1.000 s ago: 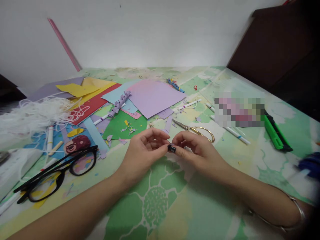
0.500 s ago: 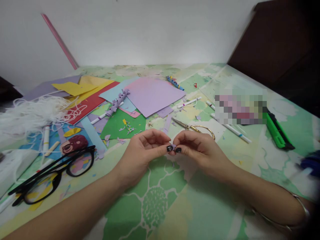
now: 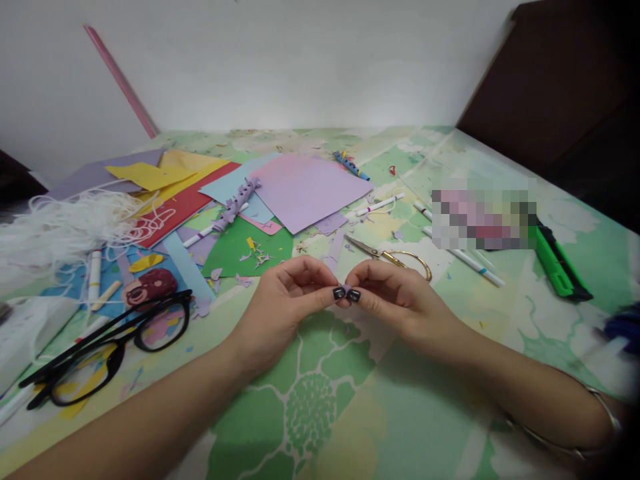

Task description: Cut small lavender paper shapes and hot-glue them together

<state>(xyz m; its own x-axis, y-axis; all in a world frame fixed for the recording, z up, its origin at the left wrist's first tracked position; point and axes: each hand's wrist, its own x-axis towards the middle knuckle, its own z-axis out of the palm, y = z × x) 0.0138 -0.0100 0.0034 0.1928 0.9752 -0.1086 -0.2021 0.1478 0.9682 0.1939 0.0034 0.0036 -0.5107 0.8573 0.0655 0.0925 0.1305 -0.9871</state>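
Note:
My left hand (image 3: 295, 300) and my right hand (image 3: 400, 300) meet above the tablecloth, thumbs and fingertips pinched together. Between them is a tiny piece of purple paper (image 3: 346, 288), mostly hidden by the thumbs. Just behind my right hand lie gold-handled scissors (image 3: 383, 255) with their blades pointing left. A narrow purple paper strip (image 3: 334, 248) rests beyond my fingertips. Farther back, a purple paper roll with cut edges (image 3: 237, 205) sits around a white marker (image 3: 200, 235).
Black glasses (image 3: 117, 350), a dark red bear-shaped item (image 3: 150, 288) and tangled white string (image 3: 75, 223) crowd the left. A large purple sheet (image 3: 310, 190) lies on other coloured papers at the back. A green utility knife (image 3: 557, 267) and a white marker (image 3: 465, 257) are on the right.
My two thumbs have drawn slightly closer together over the purple paper piece, covering more of it. Objects on the table stay where they were.

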